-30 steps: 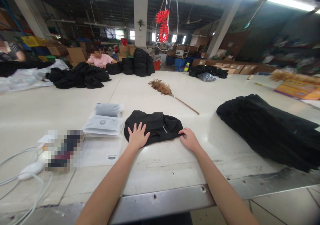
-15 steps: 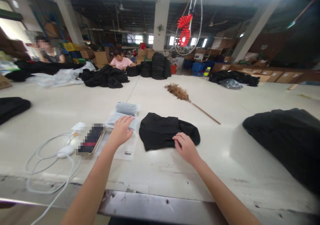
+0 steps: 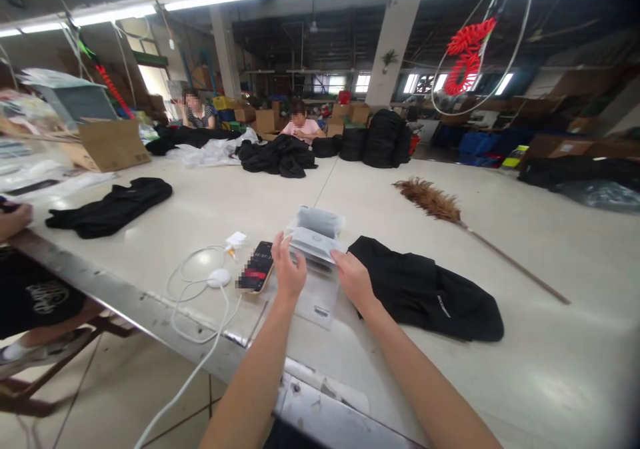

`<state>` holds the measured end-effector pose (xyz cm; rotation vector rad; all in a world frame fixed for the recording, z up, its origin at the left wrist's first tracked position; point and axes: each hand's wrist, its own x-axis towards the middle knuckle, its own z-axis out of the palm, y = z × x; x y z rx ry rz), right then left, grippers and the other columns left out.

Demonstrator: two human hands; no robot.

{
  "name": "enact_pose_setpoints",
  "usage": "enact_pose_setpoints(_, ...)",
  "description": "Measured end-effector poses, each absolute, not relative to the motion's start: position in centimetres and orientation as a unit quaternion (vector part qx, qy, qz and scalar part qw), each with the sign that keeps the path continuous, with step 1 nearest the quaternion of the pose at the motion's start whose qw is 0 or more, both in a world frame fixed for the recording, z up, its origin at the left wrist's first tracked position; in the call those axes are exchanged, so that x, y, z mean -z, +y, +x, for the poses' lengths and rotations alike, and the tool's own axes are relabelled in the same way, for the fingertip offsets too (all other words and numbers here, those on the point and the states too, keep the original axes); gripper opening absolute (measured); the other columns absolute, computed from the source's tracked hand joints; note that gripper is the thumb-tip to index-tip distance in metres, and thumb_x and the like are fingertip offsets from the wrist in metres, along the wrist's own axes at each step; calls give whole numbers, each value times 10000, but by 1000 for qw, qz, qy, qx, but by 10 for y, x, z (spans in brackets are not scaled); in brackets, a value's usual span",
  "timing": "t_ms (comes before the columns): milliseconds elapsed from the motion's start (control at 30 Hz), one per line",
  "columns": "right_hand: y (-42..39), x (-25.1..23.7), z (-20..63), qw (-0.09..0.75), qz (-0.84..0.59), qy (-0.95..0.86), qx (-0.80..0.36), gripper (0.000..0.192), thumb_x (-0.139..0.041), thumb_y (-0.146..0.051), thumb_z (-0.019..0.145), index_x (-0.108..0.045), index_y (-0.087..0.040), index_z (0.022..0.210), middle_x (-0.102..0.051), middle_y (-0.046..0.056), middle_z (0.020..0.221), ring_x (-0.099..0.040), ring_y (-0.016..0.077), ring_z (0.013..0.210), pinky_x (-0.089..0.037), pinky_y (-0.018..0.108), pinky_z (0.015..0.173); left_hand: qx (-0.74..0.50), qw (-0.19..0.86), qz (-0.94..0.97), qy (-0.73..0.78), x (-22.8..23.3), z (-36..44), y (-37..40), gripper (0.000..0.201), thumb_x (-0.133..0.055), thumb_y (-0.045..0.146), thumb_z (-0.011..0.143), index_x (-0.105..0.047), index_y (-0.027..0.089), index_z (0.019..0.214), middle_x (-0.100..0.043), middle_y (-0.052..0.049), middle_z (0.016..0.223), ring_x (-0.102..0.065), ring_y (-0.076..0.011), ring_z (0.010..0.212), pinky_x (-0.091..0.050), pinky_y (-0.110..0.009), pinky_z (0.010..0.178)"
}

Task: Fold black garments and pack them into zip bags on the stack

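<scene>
Both hands have been brought off the black garment [image 3: 425, 292] since a second ago: the left hand [image 3: 289, 272] and right hand [image 3: 353, 277] are now closed on one clear bag [image 3: 314, 244] from the stack. Bags could get dragged along; slippery plastic. Counted: one phone [image 3: 256, 275] left of the fingers, one duster [image 3: 430, 199] beyond.

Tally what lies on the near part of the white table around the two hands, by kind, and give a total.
Folded black garment: 1
Stack of clear plastic packing bags: 1
Phone: 1
White charger with its cable: 1
Brown feather duster with a long thin handle: 1
Total: 5
Left hand and right hand both touch the bags.
</scene>
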<state>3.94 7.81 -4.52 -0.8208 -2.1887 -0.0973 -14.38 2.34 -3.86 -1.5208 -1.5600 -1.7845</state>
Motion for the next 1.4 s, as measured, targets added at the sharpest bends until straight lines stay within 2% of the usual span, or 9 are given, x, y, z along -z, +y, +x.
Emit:
enact_pose_setpoints(167, 65, -11, 65, 561, -335, -757, 6, 329, -407, -221, 993, -686, -229, 1168, -731, 79, 1115, -681, 226, 1055, -518, 401, 991, 636, 120, -568, -509, 28, -137, 18, 574, -524, 210, 930, -324, 150, 1464, -430, -212, 1475, -380, -287, 1413, -336, -505, 1152)
enact_pose_setpoints(300, 36, -47, 125, 542, -354, -761, -46, 264, -491, -308, 979, -729, -245, 1077, -747, 59, 1069, -697, 227, 1011, -541, 367, 934, 637, -18, -599, -485, 22, -115, 0, 544, -601, 327, 918, -399, 158, 1394, -630, -155, 1227, -606, -251, 1168, -472, -425, 1017)
enact_pose_setpoints(400, 16, -27, 182, 512, -429, -738, -95, 281, -526, -389, 957, -754, -234, 1006, -761, 58, 1033, -709, 239, 970, -559, 379, 894, 593, -165, -643, -456, 23, -82, -13, 289, -589, 362, 926, -563, 183, 1150, -682, -63, 968, -668, -188, 901, -525, -335, 860)
enact_pose_setpoints(567, -9, 39, 246, 512, -538, -656, -136, 380, -496, -457, 942, -747, -176, 995, -759, 110, 1022, -701, 272, 972, -547, 446, 904, 489, -301, -714, -401, 41, -26, -30, 148, -548, 327, 942, -606, 192, 954, -646, -35, 900, -629, -164, 837, -509, -299, 801)
enact_pose_setpoints(667, -19, 47, 254, 511, -523, -670, -128, 355, -469, -410, 955, -719, -180, 1059, -732, 121, 1087, -671, 261, 1034, -529, 438, 920, 494, -297, -726, -376, 48, -16, -33, 145, -542, 306, 939, -619, 192, 984, -632, -68, 1026, -620, -178, 933, -505, -311, 836)
enact_pose_setpoints(800, -30, 24, 242, 524, -495, -693, -2, 262, -525, -341, 937, -704, -212, 1078, -692, 110, 1141, -613, 260, 1112, -440, 460, 1008, 522, -277, -714, -376, 47, -24, -29, 155, -552, 306, 929, -635, 199, 1006, -626, -93, 1193, -606, -205, 1083, -495, -329, 904)
enact_pose_setpoints(1000, -35, -11, 199, 407, -460, -789, 17, 207, -533, -349, 977, -686, -248, 1074, -707, 48, 1078, -627, 216, 1038, -265, 477, 1089, 498, -281, -702, -424, 44, -28, -27, 234, -527, 370, 947, -672, 206, 1029, -723, -51, 1012, -660, -197, 958, -515, -327, 873)
enact_pose_setpoints(1233, -17, -41, 152, 239, -385, -891, -19, 158, -587, -316, 960, -709, -232, 1013, -654, 50, 1014, -580, 186, 955, -370, 344, 856, 514, -161, -747, -391, 40, -31, -28, 183, -539, 295, 955, -692, 207, 1005, -733, -70, 1033, -671, -194, 971, -518, -330, 886)
enact_pose_setpoints(1400, -20, -49, 169, 218, -384, -897, -17, 149, -577, -273, 963, -699, -209, 906, -670, 36, 949, -587, 178, 934, -363, 344, 864, 508, -113, -773, -364, 36, -31, -31, 165, -504, 231, 969, -667, 213, 993, -729, -72, 1022, -665, -190, 969, -516, -339, 886)
